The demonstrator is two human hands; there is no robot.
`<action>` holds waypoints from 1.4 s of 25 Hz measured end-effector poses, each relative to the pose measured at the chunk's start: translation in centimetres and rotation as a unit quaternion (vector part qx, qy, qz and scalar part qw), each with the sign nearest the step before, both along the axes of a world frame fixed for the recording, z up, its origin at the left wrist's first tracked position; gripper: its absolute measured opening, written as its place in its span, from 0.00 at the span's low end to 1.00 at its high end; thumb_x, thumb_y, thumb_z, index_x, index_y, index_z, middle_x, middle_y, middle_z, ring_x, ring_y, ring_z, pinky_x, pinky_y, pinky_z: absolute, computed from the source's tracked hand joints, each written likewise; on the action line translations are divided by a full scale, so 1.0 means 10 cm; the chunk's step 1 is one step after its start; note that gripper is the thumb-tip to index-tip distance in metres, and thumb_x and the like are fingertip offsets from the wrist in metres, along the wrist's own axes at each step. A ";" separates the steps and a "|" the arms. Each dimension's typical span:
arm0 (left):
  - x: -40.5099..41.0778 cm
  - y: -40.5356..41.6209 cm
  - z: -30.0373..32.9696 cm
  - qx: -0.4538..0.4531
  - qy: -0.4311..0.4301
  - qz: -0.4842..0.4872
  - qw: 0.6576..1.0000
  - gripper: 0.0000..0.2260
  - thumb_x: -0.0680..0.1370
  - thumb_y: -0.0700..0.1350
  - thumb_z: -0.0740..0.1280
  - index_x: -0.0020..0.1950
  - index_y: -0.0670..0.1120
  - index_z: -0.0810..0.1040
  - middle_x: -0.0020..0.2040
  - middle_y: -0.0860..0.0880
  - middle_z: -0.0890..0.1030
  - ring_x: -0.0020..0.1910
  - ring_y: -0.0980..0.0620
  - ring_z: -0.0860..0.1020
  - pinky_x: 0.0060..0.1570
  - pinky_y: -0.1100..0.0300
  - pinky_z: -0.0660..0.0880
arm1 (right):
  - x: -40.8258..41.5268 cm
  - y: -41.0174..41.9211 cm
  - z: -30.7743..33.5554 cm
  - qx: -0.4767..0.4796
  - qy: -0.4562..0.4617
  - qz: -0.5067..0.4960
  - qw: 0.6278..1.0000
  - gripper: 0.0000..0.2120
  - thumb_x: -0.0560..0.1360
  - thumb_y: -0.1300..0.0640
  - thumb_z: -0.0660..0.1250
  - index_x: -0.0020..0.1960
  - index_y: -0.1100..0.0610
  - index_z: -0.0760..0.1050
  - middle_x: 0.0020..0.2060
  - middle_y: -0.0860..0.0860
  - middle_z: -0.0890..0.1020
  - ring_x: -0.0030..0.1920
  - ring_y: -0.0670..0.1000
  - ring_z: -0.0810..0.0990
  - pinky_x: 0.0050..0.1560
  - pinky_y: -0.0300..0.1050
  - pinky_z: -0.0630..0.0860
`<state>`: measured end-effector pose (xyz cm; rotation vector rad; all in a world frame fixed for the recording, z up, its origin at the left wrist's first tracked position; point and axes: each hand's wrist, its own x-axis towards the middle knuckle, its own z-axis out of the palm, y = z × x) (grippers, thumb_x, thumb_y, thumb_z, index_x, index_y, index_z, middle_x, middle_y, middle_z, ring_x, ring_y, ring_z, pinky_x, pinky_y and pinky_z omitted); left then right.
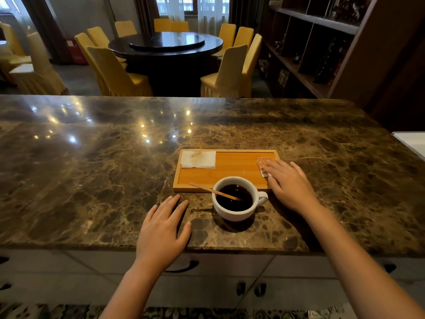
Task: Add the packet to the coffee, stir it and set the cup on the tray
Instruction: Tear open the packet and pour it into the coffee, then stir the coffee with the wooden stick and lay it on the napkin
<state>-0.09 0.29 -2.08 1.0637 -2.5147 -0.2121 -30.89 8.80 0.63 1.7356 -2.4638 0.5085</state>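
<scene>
A white cup [234,211] of black coffee stands on the marble counter just in front of a wooden tray [234,171]. A wooden stir stick [213,191] leans in the cup, its outer end over the tray's front rim. A pink dotted packet [262,162] lies at the tray's right end. My right hand [291,185] rests flat over the tray's right corner, fingertips touching the packet, holding nothing. Left of the cup, my left hand [163,229] lies flat on the counter with fingers apart.
A folded white napkin [198,159] with a faint stain lies at the tray's left end. The marble counter [92,169] stretches wide on both sides. Beyond it stand a round dark table [165,46], yellow-covered chairs and a shelf unit [322,42] at right.
</scene>
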 end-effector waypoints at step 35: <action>0.01 0.00 0.00 0.007 -0.003 -0.002 1.000 0.25 0.75 0.57 0.53 0.68 0.49 0.69 0.69 0.45 0.70 0.69 0.49 0.64 0.68 0.48 0.58 | 1.36 -0.55 0.61 0.031 0.009 0.223 0.974 0.10 0.74 0.54 0.65 0.53 0.55 0.77 0.48 0.53 0.82 0.49 0.54 0.78 0.47 0.49 0.72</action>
